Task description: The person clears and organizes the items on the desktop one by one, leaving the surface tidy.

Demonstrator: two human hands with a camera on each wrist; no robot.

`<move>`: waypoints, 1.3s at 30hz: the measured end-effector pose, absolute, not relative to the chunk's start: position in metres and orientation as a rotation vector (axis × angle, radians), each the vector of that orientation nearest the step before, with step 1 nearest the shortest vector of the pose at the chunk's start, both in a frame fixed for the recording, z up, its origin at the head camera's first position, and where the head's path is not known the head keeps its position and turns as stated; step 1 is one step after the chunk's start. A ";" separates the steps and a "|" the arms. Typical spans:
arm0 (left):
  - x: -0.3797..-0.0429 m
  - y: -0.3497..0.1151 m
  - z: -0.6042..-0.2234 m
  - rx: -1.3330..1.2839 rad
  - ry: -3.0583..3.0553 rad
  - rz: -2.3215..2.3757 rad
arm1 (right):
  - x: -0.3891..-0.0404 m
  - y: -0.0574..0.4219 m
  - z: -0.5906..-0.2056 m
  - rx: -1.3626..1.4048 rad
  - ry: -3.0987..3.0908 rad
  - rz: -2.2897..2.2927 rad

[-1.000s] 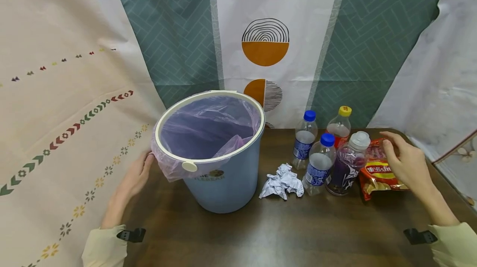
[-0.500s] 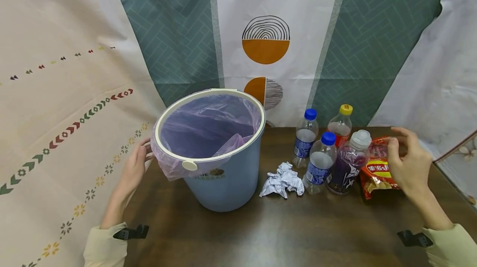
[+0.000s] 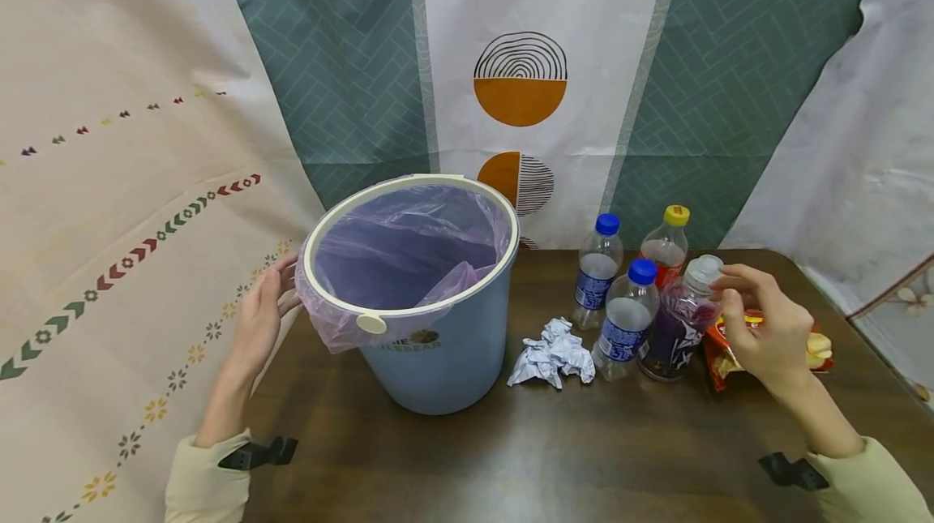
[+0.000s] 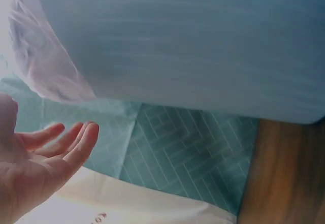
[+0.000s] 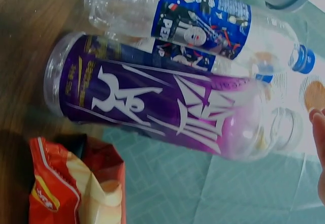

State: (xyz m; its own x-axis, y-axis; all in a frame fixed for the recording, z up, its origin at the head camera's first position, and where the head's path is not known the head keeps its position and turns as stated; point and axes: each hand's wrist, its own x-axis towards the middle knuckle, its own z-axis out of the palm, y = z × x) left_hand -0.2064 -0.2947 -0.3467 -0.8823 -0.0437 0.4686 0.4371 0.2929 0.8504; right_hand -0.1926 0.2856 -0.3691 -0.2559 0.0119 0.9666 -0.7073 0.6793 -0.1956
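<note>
Purple-labelled bottle point(image 3: 674, 332) stands upright on the table point(image 3: 511, 466), right end of the bottle group, pale see-through cap point(image 3: 704, 270) on top. Long axis vertical. Right hand point(image 3: 769, 336) is by far the nearer one: bottle lies just to its left, cap level with the fingertips. Right fingers bent and reaching toward the cap, thumb apart from them, nothing held. Right wrist view shows a gap between the visible fingertip point(image 5: 318, 120) and the cap, so near but not gripping; most of the hand is out of that view.

Red chip bag point(image 3: 721, 353) lies right of the bottle, partly hidden by the right hand. Front blue-capped bottle point(image 3: 624, 328) just left of the purple one; yellow-capped bottle point(image 3: 662, 251) behind; second blue-capped bottle point(image 3: 597, 272) back left. Crumpled paper point(image 3: 554, 354) next, between bottles and bin.

Blue bin point(image 3: 452, 369) further left, pink liner point(image 3: 332, 332) folded over its rim. Left hand point(image 3: 259, 320) at the bin's left side, fingers loosely spread, holding nothing; head view can't settle contact, left wrist view shows it apart from the liner. Patterned cloth point(image 3: 350, 61) hangs behind everything.
</note>
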 end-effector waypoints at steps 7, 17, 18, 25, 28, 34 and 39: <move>-0.203 -0.283 -0.331 -0.251 -2.149 -1.622 | -0.194 0.277 -0.373 0.826 -1.885 0.672; -0.199 -0.268 -0.309 -0.100 -2.288 -1.441 | -0.193 0.248 -0.379 1.104 -2.001 0.481; -0.198 -0.267 -0.308 -0.095 -2.288 -1.445 | -0.193 0.244 -0.380 1.117 -1.995 0.465; -0.195 -0.263 -0.302 -0.051 -2.278 -1.494 | -0.193 0.223 -0.386 1.230 -1.997 0.462; -0.195 -0.261 -0.298 0.014 -2.301 -1.466 | -0.194 0.215 -0.390 1.280 -2.018 0.497; -0.199 -0.257 -0.292 0.144 -2.349 -1.376 | -0.194 0.206 -0.401 1.293 -2.215 0.470; -0.203 -0.256 -0.291 0.133 -2.369 -1.424 | -0.194 0.197 -0.413 1.260 -2.443 0.357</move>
State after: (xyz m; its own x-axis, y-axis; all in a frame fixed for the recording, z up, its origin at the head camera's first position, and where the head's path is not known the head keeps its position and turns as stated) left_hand -0.2033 -0.2559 -0.2912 -0.9261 -0.2678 0.2659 0.1092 0.4844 0.8680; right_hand -0.1935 0.1967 -0.4125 -0.5332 -0.7279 0.4312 -0.8208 0.5685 -0.0554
